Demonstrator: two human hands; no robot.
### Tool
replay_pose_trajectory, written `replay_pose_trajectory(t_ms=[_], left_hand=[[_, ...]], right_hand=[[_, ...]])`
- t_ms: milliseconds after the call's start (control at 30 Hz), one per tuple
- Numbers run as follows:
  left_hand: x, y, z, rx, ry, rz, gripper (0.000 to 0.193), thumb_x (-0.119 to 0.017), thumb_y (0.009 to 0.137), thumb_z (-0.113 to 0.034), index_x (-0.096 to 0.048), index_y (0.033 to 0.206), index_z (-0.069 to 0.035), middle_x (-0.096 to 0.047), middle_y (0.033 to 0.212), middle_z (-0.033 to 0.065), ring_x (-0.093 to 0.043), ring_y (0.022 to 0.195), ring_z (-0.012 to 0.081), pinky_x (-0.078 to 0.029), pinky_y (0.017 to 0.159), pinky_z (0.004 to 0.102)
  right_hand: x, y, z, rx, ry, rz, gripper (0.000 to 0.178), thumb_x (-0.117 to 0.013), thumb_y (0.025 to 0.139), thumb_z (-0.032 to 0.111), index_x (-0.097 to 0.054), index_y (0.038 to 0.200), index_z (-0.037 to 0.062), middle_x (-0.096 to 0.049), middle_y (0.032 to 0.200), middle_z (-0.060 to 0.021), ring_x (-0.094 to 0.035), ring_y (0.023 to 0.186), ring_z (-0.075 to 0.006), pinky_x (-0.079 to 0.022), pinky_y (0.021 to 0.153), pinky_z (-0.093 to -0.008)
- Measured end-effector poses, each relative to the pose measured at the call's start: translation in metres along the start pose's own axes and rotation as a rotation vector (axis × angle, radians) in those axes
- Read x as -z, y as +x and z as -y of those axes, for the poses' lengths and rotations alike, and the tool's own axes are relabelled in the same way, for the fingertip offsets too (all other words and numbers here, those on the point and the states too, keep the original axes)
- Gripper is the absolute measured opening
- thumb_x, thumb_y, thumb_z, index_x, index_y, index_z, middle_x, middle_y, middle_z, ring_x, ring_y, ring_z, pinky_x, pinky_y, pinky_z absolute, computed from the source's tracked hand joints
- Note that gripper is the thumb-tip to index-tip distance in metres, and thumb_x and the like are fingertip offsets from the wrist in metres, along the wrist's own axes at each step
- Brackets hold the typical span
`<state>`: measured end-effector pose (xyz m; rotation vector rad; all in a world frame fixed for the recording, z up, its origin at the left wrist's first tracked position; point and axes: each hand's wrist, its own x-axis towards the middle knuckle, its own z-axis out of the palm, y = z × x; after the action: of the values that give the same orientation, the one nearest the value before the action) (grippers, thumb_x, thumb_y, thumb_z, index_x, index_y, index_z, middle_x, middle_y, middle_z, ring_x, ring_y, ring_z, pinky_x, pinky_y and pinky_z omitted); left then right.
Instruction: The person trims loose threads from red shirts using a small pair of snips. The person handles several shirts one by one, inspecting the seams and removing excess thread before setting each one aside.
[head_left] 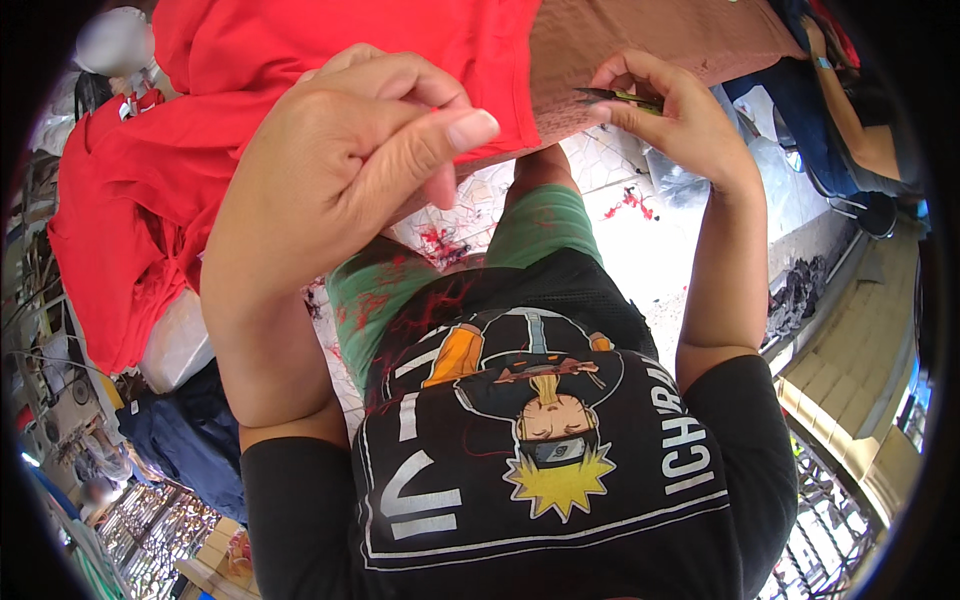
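Near the front edge of a brown-topped table [660, 40], my right hand [690, 125] grips small thread snips [622, 98] between thumb and fingers. Their dark blades point left, a little apart. My left hand [320, 160] is raised in front of a red garment [440, 40], its fingers curled and the thumb laid along them. Whatever it may pinch is hidden. The red fabric covers the table's left part and reaches its front edge. More red cloth [130, 230] hangs in folds at the left, beyond my left forearm.
Red thread scraps [630, 205] lie on the pale tiled floor below the table, and on my green shorts [545, 225]. Clear plastic bags [675, 180] sit under the table's right side. Another person's arm [845, 110] shows at the far right. Dark blue cloth [190, 435] lies at the left.
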<state>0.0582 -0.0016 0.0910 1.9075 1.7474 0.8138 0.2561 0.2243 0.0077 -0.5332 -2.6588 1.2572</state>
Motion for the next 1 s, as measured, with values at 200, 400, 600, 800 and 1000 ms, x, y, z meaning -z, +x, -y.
replay_pose_trajectory(t_ms=[200,400,600,800,1000], left_hand=[[-0.058,-0.001,0.027,0.157,0.08,-0.162,0.019,-0.071,0.081,-0.02,-0.065,0.089,-0.004,-0.064,0.097,0.0074,-0.057,0.098,0.0227,-0.043,0.085,0.0349],[-0.123,0.011,0.048,0.27,0.399,-0.354,0.029,-0.077,0.075,-0.028,-0.065,0.092,-0.008,-0.06,0.102,0.0049,-0.056,0.098,0.0258,-0.043,0.083,0.0393],[-0.139,0.025,0.049,0.353,0.272,-0.488,0.026,-0.076,0.076,-0.03,-0.068,0.085,-0.008,-0.061,0.098,0.0042,-0.057,0.095,0.0249,-0.043,0.08,0.0391],[-0.092,0.004,0.04,0.196,0.07,-0.051,0.019,-0.073,0.078,-0.025,-0.068,0.081,-0.007,-0.063,0.095,0.0044,-0.06,0.09,0.0252,-0.043,0.081,0.0405],[-0.079,-0.003,0.028,0.117,0.304,-0.104,0.024,-0.071,0.078,-0.016,-0.063,0.098,-0.006,-0.064,0.096,0.0065,-0.061,0.09,0.0245,-0.043,0.085,0.0412]], right_hand=[[-0.024,0.002,-0.013,0.021,0.049,0.13,0.025,-0.071,0.083,0.006,-0.062,0.105,-0.0009,-0.058,0.079,0.0027,-0.052,0.076,-0.0047,-0.044,0.068,-0.0205],[-0.055,0.008,-0.013,-0.14,0.224,0.264,0.032,-0.063,0.084,-0.003,-0.062,0.116,0.0008,-0.064,0.086,-0.0015,-0.057,0.078,-0.0061,-0.048,0.074,-0.0213],[-0.069,0.009,-0.033,0.123,0.266,0.151,0.032,-0.059,0.086,-0.003,-0.061,0.118,0.0002,-0.068,0.097,-0.0044,-0.061,0.086,-0.0075,-0.052,0.068,-0.0219],[-0.058,0.003,-0.017,-0.103,0.359,0.136,0.03,-0.061,0.083,0.001,-0.063,0.114,0.0002,-0.07,0.097,-0.0081,-0.062,0.089,-0.0123,-0.048,0.083,-0.0276],[-0.064,0.002,-0.021,-0.066,0.336,0.156,0.034,-0.062,0.083,-0.001,-0.062,0.117,0.0011,-0.069,0.097,-0.005,-0.062,0.087,-0.0107,-0.049,0.08,-0.0258]])
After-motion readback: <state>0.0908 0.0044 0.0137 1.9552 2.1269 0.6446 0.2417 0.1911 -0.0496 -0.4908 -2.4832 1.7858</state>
